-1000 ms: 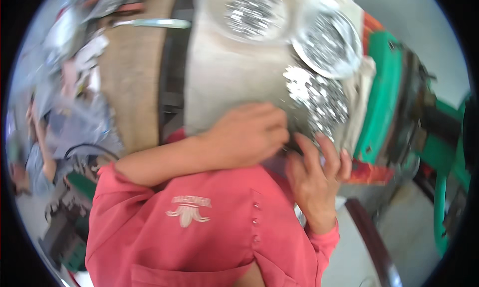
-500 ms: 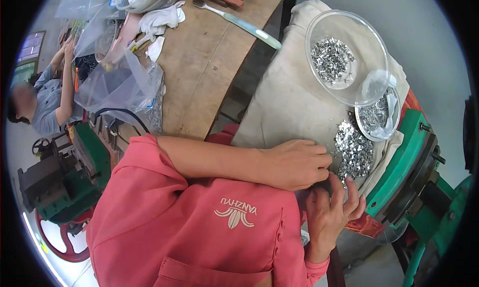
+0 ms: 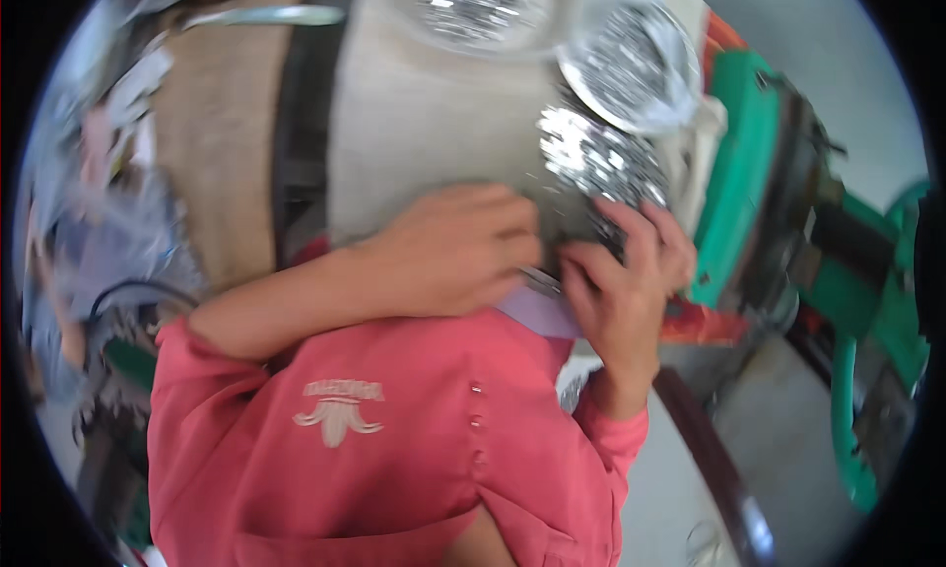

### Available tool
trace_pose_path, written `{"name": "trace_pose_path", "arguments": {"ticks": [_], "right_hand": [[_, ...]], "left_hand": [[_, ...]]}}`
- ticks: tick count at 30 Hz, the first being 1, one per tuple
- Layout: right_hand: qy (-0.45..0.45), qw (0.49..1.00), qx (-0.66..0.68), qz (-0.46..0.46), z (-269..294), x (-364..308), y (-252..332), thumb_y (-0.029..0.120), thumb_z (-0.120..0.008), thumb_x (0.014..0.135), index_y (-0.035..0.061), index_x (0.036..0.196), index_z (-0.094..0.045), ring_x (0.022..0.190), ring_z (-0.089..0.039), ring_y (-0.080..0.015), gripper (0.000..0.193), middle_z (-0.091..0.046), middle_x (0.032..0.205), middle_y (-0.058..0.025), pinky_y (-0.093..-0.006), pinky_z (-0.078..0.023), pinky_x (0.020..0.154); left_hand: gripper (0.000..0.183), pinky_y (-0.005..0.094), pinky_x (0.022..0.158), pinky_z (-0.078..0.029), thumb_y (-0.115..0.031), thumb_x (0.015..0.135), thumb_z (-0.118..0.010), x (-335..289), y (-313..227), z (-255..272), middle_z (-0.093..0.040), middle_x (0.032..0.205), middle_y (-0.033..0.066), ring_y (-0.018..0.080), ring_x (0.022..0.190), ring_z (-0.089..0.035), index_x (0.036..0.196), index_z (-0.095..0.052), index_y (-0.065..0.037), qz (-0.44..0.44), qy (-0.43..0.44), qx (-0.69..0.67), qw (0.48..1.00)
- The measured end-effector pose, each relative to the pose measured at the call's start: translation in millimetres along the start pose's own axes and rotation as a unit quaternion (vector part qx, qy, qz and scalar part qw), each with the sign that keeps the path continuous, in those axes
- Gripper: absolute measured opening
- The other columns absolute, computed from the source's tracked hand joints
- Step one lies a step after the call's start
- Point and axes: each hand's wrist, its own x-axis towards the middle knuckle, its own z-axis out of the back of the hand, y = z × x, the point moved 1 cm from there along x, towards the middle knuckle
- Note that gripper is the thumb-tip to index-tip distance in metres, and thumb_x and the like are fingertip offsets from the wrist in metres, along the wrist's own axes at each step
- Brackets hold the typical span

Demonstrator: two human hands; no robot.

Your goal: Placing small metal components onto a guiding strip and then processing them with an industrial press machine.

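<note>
My left hand (image 3: 468,247) rests over the beige cloth (image 3: 424,114) with its fingers curled closed; what they hold is hidden. Just beside its fingertips shows a narrow, shiny metal piece (image 3: 540,279), blurred. Facing it, my right hand (image 3: 631,286) has thumb and forefinger bent close together, the other fingers raised apart at the near edge of a loose pile of small shiny metal pieces (image 3: 601,158). Anything between thumb and forefinger is too blurred to make out. Under the hands, by my shirt, lies a pale lavender surface (image 3: 542,313).
Beyond the pile stand a clear round tub (image 3: 394,20) and a white-rimmed bowl (image 3: 695,65), both with metal pieces. A green machine (image 3: 734,173) borders the right side. At left are a wooden table (image 3: 217,153), a brush with a pale handle (image 3: 286,15) and plastic bags (image 3: 118,232).
The view has turned and shifted, so cloth, tub and pile appear farther left and higher. Both hands stay close together beside the pile. A metal piece and lavender surface now show between them.
</note>
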Motion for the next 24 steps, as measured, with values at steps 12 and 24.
{"name": "trace_pose_path", "arguments": {"ticks": [12,24], "right_hand": [[-0.052,0.995,0.078,-0.032,0,-26,-8,0.014,-0.08,0.069,0.0152,0.08,-0.069,0.124,-0.048,-0.0278,0.015,-0.065,0.119,0.0016,-0.0462,-0.026,0.106],[-0.07,0.996,-0.035,-0.047,-14,-44,30,0.018,-0.077,0.076,0.0202,0.082,-0.067,0.124,-0.051,-0.0203,0.012,-0.065,0.12,0.0078,-0.0462,-0.02,0.113]], "left_hand": [[0.024,0.0386,0.08,-0.05,-0.006,0.071,-0.078,7,-6,7,-0.061,0.102,0.0068,0.0284,0.095,-0.059,0.093,-0.068,-0.006,0.045,0.052,-0.011,0.998],[0.024,0.0387,0.078,-0.05,-0.005,0.072,-0.079,2,-12,8,-0.06,0.1,0.0067,0.0286,0.093,-0.059,0.093,-0.067,-0.006,0.069,0.026,0.008,0.997]]}}
